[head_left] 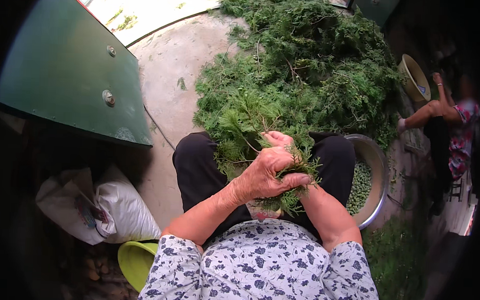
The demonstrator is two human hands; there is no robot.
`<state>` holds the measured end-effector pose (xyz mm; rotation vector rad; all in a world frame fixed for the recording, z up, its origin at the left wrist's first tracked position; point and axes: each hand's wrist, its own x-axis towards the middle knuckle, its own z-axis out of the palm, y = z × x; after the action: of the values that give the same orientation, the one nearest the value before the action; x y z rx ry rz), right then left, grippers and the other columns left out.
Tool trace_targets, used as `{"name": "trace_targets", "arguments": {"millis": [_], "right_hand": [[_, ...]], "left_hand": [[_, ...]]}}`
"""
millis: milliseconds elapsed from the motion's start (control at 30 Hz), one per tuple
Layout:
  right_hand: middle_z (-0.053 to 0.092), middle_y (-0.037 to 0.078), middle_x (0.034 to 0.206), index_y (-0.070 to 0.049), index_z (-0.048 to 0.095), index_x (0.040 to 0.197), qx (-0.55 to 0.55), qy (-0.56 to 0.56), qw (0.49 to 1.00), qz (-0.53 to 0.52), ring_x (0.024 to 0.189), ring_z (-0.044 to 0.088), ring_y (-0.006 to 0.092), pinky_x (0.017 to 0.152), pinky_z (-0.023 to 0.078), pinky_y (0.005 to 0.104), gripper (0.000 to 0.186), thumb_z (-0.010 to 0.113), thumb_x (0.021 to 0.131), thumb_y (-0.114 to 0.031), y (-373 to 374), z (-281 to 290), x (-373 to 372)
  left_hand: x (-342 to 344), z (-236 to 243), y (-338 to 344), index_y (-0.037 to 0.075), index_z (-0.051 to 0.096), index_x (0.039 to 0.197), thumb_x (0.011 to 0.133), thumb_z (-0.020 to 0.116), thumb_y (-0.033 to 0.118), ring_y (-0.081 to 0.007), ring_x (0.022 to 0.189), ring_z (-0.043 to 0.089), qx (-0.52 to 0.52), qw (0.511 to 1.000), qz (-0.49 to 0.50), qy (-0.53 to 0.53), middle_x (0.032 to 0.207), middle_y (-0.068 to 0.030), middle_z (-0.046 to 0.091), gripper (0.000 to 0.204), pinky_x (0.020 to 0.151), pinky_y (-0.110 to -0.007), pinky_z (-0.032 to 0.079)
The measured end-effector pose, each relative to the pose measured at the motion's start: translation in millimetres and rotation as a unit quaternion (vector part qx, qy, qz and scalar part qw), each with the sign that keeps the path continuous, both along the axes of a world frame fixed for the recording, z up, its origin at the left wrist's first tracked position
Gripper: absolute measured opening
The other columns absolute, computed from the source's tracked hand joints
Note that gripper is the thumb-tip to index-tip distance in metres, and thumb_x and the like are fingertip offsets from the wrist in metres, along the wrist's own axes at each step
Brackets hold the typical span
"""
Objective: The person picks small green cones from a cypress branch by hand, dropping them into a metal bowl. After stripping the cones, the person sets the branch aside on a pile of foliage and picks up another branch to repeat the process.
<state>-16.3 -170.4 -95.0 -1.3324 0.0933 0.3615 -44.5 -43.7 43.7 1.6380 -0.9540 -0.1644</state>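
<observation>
Where the hands meet: mid-frame; our left hand point(268, 169) is closed round leafy sprigs point(288, 201), and our right hand point(278, 139), partly hidden behind it, seems to pinch a branch point(240, 126).
Branch axis: we read it running from the right hand, the nearer one, toward upper left.
Basin point(378, 176): right of centre, holding small green pieces point(360, 186).
Foliage pile point(311, 73): upper centre, beyond our hands.

Green door point(73, 70) and white sack point(126, 209)
</observation>
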Motion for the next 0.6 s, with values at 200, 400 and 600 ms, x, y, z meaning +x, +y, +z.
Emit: {"name": "trace_targets", "arguments": {"millis": [200,400,600], "right_hand": [[0.053,-0.002,0.068,0.0,0.058,0.096,0.089,0.018,0.996,-0.029,0.056,0.047,0.0065,0.053,0.041,0.0191,0.017,0.052,0.09,-0.015,0.6,74.5,31.6],[0.058,0.002,0.074,0.002,0.061,0.098,0.099,0.004,0.995,-0.019,0.061,0.053,0.0074,0.057,0.046,0.0209,0.018,0.055,0.088,-0.012,-3.7,97.1,62.8],[0.059,0.003,0.074,0.004,0.061,0.096,0.135,-0.039,0.989,-0.054,0.061,0.053,0.0081,0.057,0.045,0.0196,0.017,0.057,0.087,-0.009,7.6,108.3,77.7]], "left_hand": [[4.3,38.4,5.9,0.006,0.058,0.11,0.068,0.076,0.027,-0.0275,0.092,0.057,0.047,0.998,-0.026,-0.015,0.098,-0.0125,0.06,0.051,0.082,-0.037,0.043],[38.6,56.7,43.4,-0.006,0.052,0.117,0.07,0.049,0.073,-0.0275,0.114,0.048,-0.116,0.969,-0.107,0.188,0.124,-0.0218,0.048,0.091,0.101,-0.04,0.03],[93.6,19.8,70.8,-0.002,0.062,0.093,0.086,0.059,0.019,-0.0152,0.075,0.062,-0.242,0.875,0.3,0.294,0.088,-0.0097,0.065,0.022,0.073,-0.029,0.05]]}}
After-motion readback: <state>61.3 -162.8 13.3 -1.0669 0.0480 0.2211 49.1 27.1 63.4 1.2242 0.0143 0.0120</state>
